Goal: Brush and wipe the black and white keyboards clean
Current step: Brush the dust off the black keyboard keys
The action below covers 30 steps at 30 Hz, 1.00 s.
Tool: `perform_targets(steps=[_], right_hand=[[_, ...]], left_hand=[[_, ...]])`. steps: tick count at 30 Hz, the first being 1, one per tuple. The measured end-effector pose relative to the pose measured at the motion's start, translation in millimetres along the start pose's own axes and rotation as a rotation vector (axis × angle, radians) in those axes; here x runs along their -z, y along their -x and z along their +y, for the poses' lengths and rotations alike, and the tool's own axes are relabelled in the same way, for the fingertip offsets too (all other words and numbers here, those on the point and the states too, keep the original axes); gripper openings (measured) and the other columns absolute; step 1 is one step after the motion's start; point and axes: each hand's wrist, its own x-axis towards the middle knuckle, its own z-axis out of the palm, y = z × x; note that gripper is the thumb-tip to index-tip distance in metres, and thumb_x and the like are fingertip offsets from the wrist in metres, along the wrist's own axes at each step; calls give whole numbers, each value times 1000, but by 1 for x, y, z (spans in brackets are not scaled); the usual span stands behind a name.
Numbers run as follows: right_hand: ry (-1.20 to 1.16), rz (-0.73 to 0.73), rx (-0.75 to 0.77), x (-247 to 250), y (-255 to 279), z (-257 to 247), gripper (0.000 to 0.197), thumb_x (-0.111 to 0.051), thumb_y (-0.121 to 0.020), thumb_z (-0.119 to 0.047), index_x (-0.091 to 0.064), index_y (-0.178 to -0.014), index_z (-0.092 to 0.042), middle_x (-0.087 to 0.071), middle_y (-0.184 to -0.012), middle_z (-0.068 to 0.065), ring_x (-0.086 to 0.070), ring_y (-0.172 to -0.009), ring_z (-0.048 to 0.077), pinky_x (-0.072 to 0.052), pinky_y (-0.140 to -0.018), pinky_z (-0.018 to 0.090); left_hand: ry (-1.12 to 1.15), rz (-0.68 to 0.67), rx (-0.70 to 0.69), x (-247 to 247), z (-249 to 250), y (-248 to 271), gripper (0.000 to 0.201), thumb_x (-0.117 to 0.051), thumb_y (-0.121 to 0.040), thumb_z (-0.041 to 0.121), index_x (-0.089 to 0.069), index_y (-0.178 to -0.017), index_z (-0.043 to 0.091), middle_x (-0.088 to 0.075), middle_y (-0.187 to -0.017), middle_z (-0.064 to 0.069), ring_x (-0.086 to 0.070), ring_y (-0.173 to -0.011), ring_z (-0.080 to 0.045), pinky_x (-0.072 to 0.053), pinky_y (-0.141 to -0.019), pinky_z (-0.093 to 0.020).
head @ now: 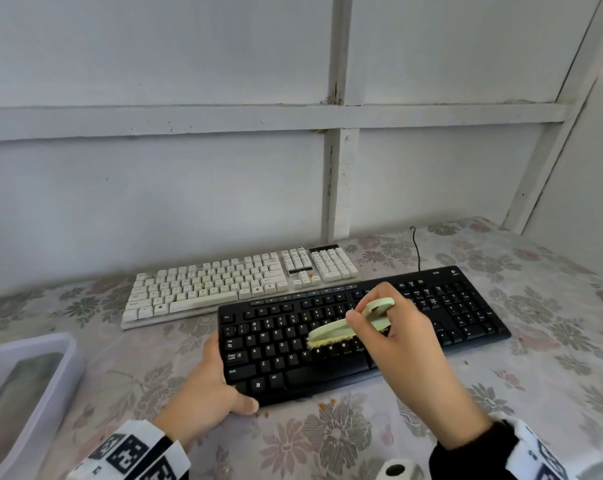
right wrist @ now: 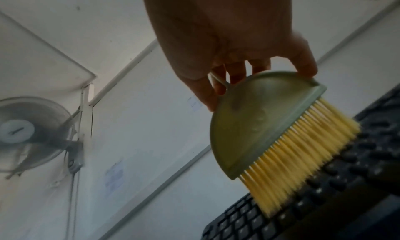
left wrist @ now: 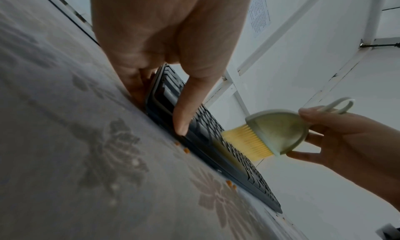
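On the table with the flowery cloth (head: 552, 341) lie two keyboards, one behind the other. The black plastic keyboard (head: 466, 306) is nearer the person. The white plastic keyboard (head: 230, 282) is just behind it, close to the pale wall, and has little orange bits among its keys.

The right hand (head: 400, 337) holds a pale green half-round brush with yellow bristles (head: 334, 332). The thumb and fingers pinch the green top of the brush. The bristles touch the letter keys in the middle of the black keyboard. In the right wrist view the brush (right wrist: 259, 124) leans, and its bristles press on the dark keys.

The left hand (head: 206, 382) holds the near left corner of the black keyboard. Its thumb lies along the front edge and its fingers curl at the left side. In the left wrist view the thumb (left wrist: 190, 103) sits on the edge of the keyboard.

Small orange crumbs (head: 327, 403) lie on the cloth just in front of the black keyboard.

A clear plastic tub (head: 50, 375) sits at the left, well apart from both keyboards.
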Motion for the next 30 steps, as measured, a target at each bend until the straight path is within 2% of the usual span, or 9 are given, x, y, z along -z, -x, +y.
perform_targets(steps=[4,9,11,14,18,21,23,26,30], right_hand=[[9,-14,-36,1,-2,10,17,-59,-91,-25,-49,-77,-25,-49,-70,-8,-33,-59,0,-28,-53,14],[206,140,-34,15,-11,16,15,-60,-89,-18,-50,-78,-21,-51,-76,-13,-43,-81,17,-41,-84,42],[177,132,16,16,-10,12,14,-61,-89,-18,-51,-79,-20,-50,-74,-14,-45,-84,13,-42,-77,31],[7,16,-3,13,-7,10,14,-62,-89,-21,-54,-78,-19,-47,-61,-12,-43,-57,-3,-32,-53,13],[60,53,-44,19,-11,24,17,-62,-89,-19,-52,-75,-21,-53,-71,-7,-38,-59,1,-29,-52,15],[140,142,-12,29,-15,28,20,-62,-89,-18,-50,-74,-23,-53,-72,-10,-42,-68,13,-29,-57,20],[53,105,-14,33,-15,27,15,-63,-88,-19,-53,-76,-21,-50,-66,-11,-40,-61,2,-29,-54,15],[-87,-1,-72,37,-14,31,12,-64,-87,-22,-57,-78,-19,-53,-61,-14,-44,-56,0,-32,-57,16],[40,99,-124,51,-22,47,13,-64,-88,-18,-56,-79,-16,-61,-71,0,-54,-64,14,-39,-57,24]], left_hand=[[-12,1,3,0,2,1,111,-78,-64,-7,-10,-143,29,-56,-112,9,-55,-107,-19,-43,-99,-37],[-3,-3,17,0,3,1,112,-77,-64,-8,-9,-143,32,-56,-108,13,-56,-107,-20,-44,-99,-38],[0,-3,20,0,2,1,113,-77,-64,-7,-8,-143,34,-56,-110,12,-56,-107,-20,-44,-99,-38],[-2,-1,18,0,2,1,112,-77,-64,-7,-8,-143,33,-56,-111,12,-56,-105,-18,-45,-95,-34],[4,-8,9,0,2,1,110,-76,-64,-8,-9,-142,32,-56,-111,10,-57,-104,-18,-46,-95,-36],[15,-14,2,0,2,1,113,-75,-65,-9,-7,-144,33,-56,-114,9,-59,-99,-15,-48,-89,-31],[21,-15,-1,0,2,1,113,-75,-65,-10,-6,-144,34,-55,-113,11,-58,-100,-15,-47,-90,-32],[32,-20,1,0,2,2,112,-74,-65,-11,-8,-143,33,-55,-112,11,-57,-103,-17,-47,-93,-35],[23,-13,25,1,2,3,114,-75,-65,-9,-5,-144,36,-57,-116,6,-59,-101,-19,-47,-93,-36]])
